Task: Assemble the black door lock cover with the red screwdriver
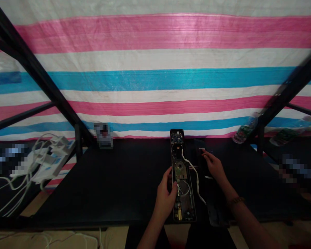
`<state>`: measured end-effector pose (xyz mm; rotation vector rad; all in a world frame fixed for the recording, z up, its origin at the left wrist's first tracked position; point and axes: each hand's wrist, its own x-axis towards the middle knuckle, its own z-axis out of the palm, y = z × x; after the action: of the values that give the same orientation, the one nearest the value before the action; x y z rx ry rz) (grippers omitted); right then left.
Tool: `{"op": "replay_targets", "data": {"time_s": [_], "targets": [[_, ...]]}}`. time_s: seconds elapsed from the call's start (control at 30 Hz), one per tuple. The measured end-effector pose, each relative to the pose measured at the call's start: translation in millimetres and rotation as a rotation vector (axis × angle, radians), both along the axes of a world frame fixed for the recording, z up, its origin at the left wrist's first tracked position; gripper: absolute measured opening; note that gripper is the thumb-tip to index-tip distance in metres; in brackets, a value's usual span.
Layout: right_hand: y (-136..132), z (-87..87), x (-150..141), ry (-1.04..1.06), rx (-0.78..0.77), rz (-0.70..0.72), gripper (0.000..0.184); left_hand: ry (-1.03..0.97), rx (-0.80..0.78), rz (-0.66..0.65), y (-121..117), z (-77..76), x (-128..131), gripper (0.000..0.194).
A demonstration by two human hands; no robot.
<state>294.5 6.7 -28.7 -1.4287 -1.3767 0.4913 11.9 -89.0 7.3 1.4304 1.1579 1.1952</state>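
Observation:
In the head view a long, narrow opened housing, which looks like an electronic door lock, lies lengthwise on the black table. A circuit board sits in its far end, with a metal mechanism midway and a brass-coloured part near me. My left hand grips its left edge, thumb over the rim. To its right my right hand has its fingers pinched at a dark area with a small pale piece; what they hold is too dark to name. A white cable runs from the housing to a dark, elongated part under my right forearm.
Clear bottles with green labels stand right, one beside the black frame post. A blurred object is at the back left. White power strips and tangled cables lie far left. A striped sheet hangs behind the black table.

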Motion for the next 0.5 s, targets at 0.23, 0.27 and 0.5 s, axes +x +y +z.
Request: {"op": "replay_targets", "data": {"time_s": [0.23,0.27,0.5], "targets": [[17.1,-5.3,8.2,-0.100,-0.003,0.028,0.029,-0.010,-0.028,0.002,-0.5,2.3,-0.3,0.053],[18.7,-5.6,8.5,-0.121,-0.004,0.034,0.028,-0.013,-0.028,-0.002,-0.6,2.4,-0.4,0.053],[27.6,-7.5,26.5,-0.178,-0.009,0.045,0.026,-0.006,-0.033,-0.004,-0.1,0.7,-0.6,0.054]]}}
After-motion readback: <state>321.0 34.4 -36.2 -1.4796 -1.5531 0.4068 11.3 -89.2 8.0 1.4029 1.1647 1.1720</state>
